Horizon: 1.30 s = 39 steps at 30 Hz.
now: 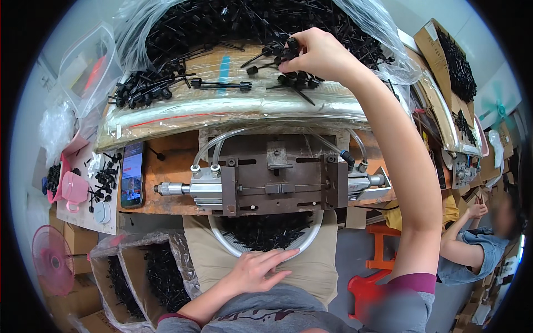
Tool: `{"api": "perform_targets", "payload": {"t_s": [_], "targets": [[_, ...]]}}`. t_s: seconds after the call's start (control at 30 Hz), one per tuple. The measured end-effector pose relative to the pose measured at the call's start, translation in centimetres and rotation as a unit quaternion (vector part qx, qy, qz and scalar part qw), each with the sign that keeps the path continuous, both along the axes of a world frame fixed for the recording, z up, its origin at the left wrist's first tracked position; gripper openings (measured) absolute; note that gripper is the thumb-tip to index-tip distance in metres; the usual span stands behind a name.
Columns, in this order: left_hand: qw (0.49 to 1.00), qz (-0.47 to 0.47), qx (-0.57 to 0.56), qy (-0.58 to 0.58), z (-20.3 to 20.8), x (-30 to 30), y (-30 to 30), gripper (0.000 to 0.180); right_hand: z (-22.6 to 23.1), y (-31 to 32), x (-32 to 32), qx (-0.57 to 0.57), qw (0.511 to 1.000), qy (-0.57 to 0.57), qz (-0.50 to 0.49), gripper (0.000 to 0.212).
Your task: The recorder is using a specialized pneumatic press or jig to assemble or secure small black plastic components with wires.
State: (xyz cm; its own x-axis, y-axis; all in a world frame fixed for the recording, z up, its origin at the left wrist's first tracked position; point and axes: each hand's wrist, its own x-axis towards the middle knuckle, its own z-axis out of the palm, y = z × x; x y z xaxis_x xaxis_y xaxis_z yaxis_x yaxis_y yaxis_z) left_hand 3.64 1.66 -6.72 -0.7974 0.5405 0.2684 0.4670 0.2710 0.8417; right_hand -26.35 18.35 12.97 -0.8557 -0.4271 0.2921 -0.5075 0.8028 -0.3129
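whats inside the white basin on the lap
The white basin holds a heap of black parts. The upper ones hide its bottom and those beneath; the brown fixture hides its far edge.

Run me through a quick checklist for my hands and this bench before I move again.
1. Right hand gripping black parts: ok.
2. Left hand away from the metal fixture: ok, it rests at the bowl's near rim.
3. Bowl at the fixture's near side: ok, with more black parts inside.
4. Clear tubes joined to the left fittings: ok, as far as visible.
5. Air pressure in the tubes: cannot tell.
6. Phone off the bench: not ok, it lies left of the fixture.
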Motion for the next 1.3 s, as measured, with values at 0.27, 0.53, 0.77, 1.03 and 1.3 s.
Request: {"api": "perform_targets", "payload": {"t_s": [0.27,0.53,0.77,1.03,1.3], "targets": [[1.0,0.0,-0.003,0.005,0.5,0.3,-0.4,0.058,0.9,2.1,-0.2,-0.217,0.971,-0.043,-0.088,0.029],[1.0,-0.011,-0.006,0.016,2.1,0.2,-0.2,0.053,1.7,5.0,1.6,-0.482,0.873,-0.066,0.03,0.025],[0.974,0.125,0.188,0.017,6.2,-1.4,-3.1,0.055,0.0,3.4,16.4,-0.461,0.856,-0.235,-0.002,0.025],[0.964,0.062,0.237,-0.101,9.3,-2.4,-3.6,0.044,-6.7,3.9,22.5,-0.467,0.699,-0.542,0.013,0.015],[0.99,0.083,0.103,0.056,9.4,-2.5,-2.8,0.035,-9.3,5.4,23.8,-0.647,0.634,-0.421,-0.037,0.021]]}}
